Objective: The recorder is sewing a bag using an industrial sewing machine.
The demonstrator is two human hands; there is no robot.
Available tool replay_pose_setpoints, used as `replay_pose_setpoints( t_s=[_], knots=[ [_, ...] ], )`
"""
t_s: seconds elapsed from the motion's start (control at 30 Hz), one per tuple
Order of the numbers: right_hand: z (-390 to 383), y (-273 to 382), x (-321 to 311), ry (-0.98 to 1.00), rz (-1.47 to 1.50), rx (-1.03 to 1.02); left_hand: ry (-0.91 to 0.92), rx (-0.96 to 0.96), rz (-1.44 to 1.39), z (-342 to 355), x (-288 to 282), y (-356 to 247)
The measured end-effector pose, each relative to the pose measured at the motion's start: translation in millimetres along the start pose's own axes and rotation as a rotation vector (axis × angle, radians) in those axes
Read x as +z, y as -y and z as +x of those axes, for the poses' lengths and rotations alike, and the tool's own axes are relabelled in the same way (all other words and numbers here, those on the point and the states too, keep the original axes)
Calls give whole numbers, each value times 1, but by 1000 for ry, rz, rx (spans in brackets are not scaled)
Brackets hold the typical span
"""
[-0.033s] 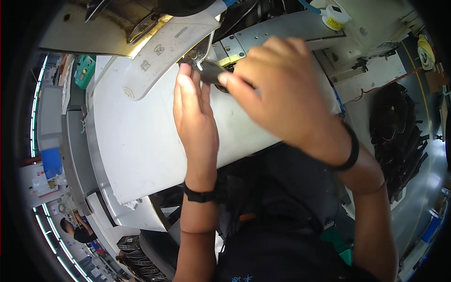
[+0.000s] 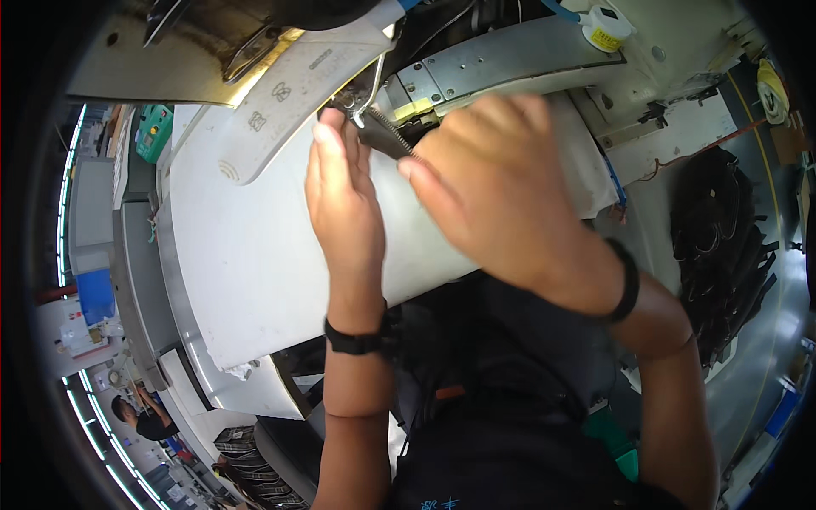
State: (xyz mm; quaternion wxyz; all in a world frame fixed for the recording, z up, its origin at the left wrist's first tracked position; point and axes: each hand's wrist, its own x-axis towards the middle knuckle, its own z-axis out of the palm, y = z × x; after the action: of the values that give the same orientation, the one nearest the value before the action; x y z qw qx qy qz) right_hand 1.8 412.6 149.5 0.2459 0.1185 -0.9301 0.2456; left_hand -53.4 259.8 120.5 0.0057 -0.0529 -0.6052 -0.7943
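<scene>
A narrow dark zipper piece [image 2: 382, 136] with its teeth along one edge lies at the metal foot [image 2: 360, 109] of a sewing machine. My left hand [image 2: 347, 200] rests on edge to the left of it, fingers stretched out together and their tips at the foot. At the other end, my right hand [image 2: 501, 174] is closed with thumb and fingers on the zipper piece. Its knuckles face up and are slightly blurred. The grip itself is partly hidden behind the hand.
The pale curved machine arm [image 2: 289, 106] stands left of the foot. Under my hands spreads the white tabletop [image 2: 246, 272]. A metal plate [image 2: 518, 55] and a small white bottle [image 2: 607, 30] are at the far side. Dark garments [image 2: 718, 238] lie piled at right. A person [image 2: 144, 416] works far left.
Both hands have shifted slightly toward me, the left one also a little to the left. More of the zipper teeth now shows between the foot and my right hand.
</scene>
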Motion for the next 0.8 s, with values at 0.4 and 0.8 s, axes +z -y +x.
replay_pose_setpoints(
  t_s=[0.4,0.8],
  knots=[
    [47,-70,5,-346,-213,-201,298,95,69,45,-27,20],
    [82,-81,7,82,-115,-144,213,-39,-115,46,-29,28]
  ],
)
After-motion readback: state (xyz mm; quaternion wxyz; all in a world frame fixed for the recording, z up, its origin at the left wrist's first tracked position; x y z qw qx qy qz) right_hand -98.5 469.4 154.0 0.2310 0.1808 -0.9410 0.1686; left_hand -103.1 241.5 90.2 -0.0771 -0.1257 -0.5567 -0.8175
